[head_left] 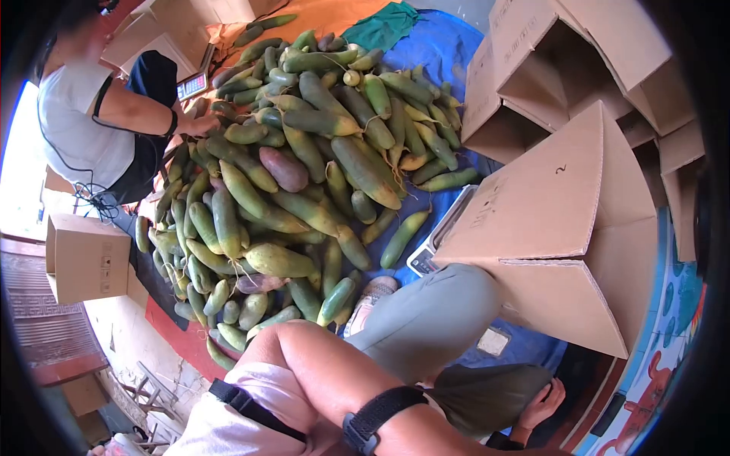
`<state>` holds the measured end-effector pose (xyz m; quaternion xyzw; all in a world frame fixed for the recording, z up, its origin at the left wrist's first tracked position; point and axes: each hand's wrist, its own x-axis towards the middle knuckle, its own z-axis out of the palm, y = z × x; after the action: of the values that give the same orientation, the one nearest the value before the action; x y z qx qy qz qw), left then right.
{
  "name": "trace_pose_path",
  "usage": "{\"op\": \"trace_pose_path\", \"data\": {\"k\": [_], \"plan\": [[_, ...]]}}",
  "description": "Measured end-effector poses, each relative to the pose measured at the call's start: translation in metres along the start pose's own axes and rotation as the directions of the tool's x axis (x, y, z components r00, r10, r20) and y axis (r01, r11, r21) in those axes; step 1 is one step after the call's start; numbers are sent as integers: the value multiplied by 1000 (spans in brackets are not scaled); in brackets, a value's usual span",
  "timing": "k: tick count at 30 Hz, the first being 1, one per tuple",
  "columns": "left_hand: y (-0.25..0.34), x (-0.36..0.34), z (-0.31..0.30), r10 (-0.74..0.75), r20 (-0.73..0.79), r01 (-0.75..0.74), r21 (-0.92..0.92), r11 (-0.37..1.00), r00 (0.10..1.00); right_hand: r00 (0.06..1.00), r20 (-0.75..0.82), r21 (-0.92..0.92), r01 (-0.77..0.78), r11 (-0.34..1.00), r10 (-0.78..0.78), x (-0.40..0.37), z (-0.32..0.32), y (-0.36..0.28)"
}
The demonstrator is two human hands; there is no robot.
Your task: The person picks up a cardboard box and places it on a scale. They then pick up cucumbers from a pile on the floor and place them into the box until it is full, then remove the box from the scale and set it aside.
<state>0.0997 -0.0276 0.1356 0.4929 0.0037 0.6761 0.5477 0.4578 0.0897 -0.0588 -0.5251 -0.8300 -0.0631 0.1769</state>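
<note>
My left arm crosses the bottom of the view, with black straps on the upper arm and forearm. My left hand [541, 406] lies on the dark green cloth over my knee [487, 395], fingers loosely bent and holding nothing. My right hand is out of view. My grey trouser leg [433, 315] and a shoe [370, 292] point toward a big pile of long green fruits [304, 175] on a blue tarp [441, 45]. One purplish fruit [283, 169] lies in the pile.
Another person in a white top [80, 121] reaches into the pile's far left side. Open cardboard boxes [563, 190] stand at the right, one over a scale [430, 254]. A small closed box [87, 254] sits at the left. A second scale [192, 85] stands behind the pile.
</note>
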Motion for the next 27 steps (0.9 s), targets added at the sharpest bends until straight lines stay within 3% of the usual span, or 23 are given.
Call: {"op": "trace_pose_path", "data": {"k": [4, 6, 9, 13, 15, 16, 18, 20, 22, 23, 25, 27], "plan": [[9, 14, -13, -150, -67, 133, -212, 968, 986, 1000, 5, 1, -16, 1000, 16, 2, -2, -8], [7, 13, -14, 21, -170, -50, -169, 984, 985, 1000, 15, 1, -26, 1000, 26, 0, -3, -4], [-7, 11, -7, -72, -69, 70, -32, 997, 995, 999, 33, 6, -28, 1000, 28, -1, 2, 2], [-4, -5, -27, -116, 86, 122, -56, 991, 989, 999, 44, 3, -29, 1000, 28, 0, 1, 3], [-7, -13, -37, -81, 76, 65, 189, 980, 994, 998, 42, 7, -36, 999, 36, 0, 1, -1], [-3, -16, -46, -80, 76, 65, 186, 980, 994, 998, 41, 10, -43, 999, 43, 0, 0, 0], [9, -26, -74, -272, -9, 272, 94, 958, 962, 996, 48, -10, -72, 997, 72, -7, 3, 11], [4, -60, -120, -108, -326, 185, 216, 959, 939, 997, 46, 16, -55, 998, 55, -4, -3, 2], [1, -100, -171, -187, -691, 379, 135, 916, 699, 995, 54, 24, -89, 996, 88, -4, -6, -3], [-11, -131, -203, -164, -754, 478, 218, 851, 636, 994, 55, 19, -91, 996, 90, -6, -6, 0], [-41, -195, -255, -241, -870, 741, 188, 645, 430, 995, 64, -3, -75, 997, 75, -9, -6, 6], [-81, -258, -294, -301, -924, 857, 51, 513, 235, 996, 64, -33, -56, 998, 58, -10, -7, 7]]}}
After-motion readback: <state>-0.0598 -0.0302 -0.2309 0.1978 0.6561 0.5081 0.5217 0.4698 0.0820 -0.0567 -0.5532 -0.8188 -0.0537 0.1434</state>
